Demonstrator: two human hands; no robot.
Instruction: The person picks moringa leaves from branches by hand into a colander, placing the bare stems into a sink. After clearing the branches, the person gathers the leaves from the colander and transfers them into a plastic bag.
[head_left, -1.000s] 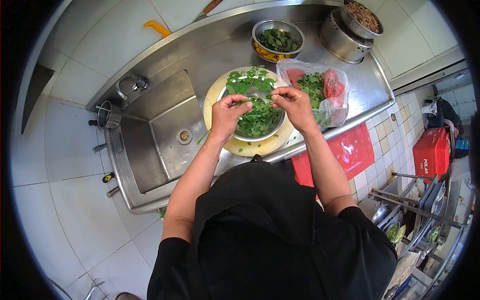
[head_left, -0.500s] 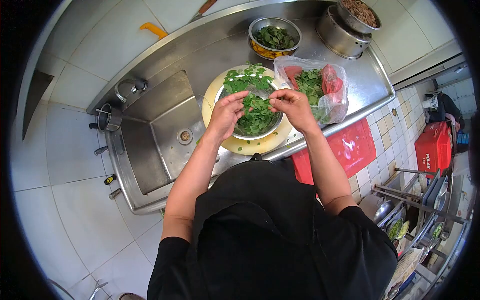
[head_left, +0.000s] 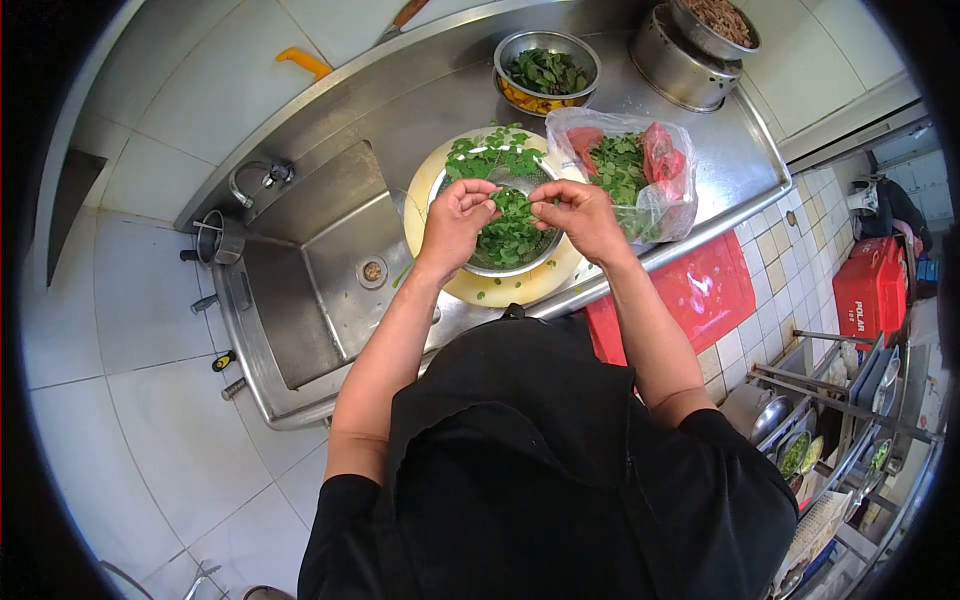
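My left hand (head_left: pixel 460 228) and my right hand (head_left: pixel 585 220) meet over a metal strainer bowl (head_left: pixel 437 190). Between them is a sprig of small round green leaves (head_left: pixel 513 208), pinched from both sides by thumb and fingers; its thin stem is too fine to make out. Below, more picked leaves (head_left: pixel 508 245) fill the near part of the bowl. Across its far rim lie leafy stems (head_left: pixel 490 155). Under the bowl shows a round, pale yellow board (head_left: pixel 553 283) with a few loose leaf bits on it.
Right of the bowl sits a clear plastic bag (head_left: pixel 677 205) of green leaves. Farther back stand a bowl of dark leaves (head_left: pixel 548 72) and a metal pot (head_left: pixel 680 65). The sink basin (head_left: pixel 300 300) lies left, a red lid-like surface (head_left: pixel 690 290) beyond the counter edge.
My left fingers have curled in closer around the leaves. My right hand has shifted slightly left, and the two hands are a little nearer each other.
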